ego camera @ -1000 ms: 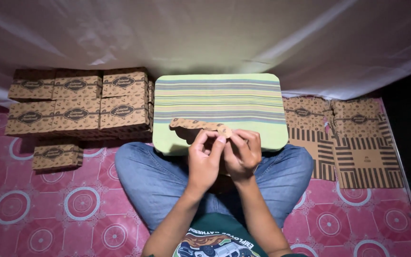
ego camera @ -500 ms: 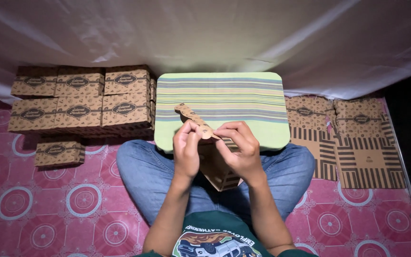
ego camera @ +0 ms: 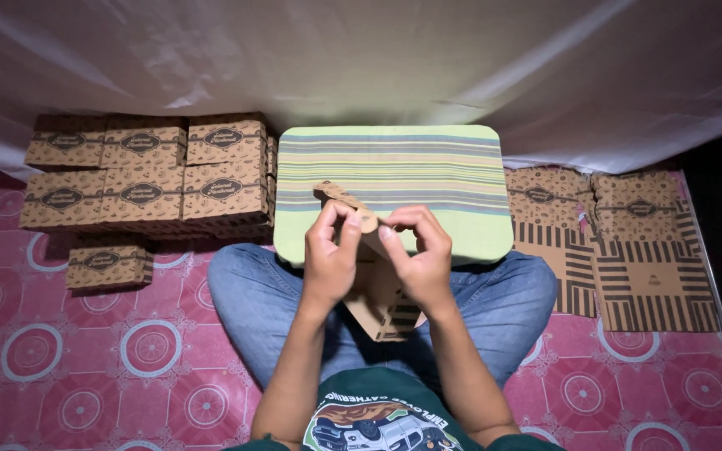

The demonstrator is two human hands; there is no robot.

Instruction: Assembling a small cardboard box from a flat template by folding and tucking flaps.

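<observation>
A brown cardboard box blank [ego camera: 382,292], partly folded, is held up over my lap. My left hand [ego camera: 329,255] pinches its upper flap, which sticks out toward the upper left. My right hand [ego camera: 419,255] grips the top edge beside it, fingertips almost meeting the left hand's. The lower part of the blank, with a striped print, hangs between my knees. Just beyond my hands stands a small table with a green striped top [ego camera: 394,171].
Stacks of folded brown boxes [ego camera: 148,175] sit on the left, with a single small box [ego camera: 109,266] in front of them. Flat unfolded box blanks [ego camera: 620,242] lie on the right. The floor has a pink patterned mat [ego camera: 85,367]; a white sheet [ego camera: 361,58] hangs behind.
The cardboard blank was lifted off the striped table and turned upright over my lap. Both hands shifted their grip to its top flap.
</observation>
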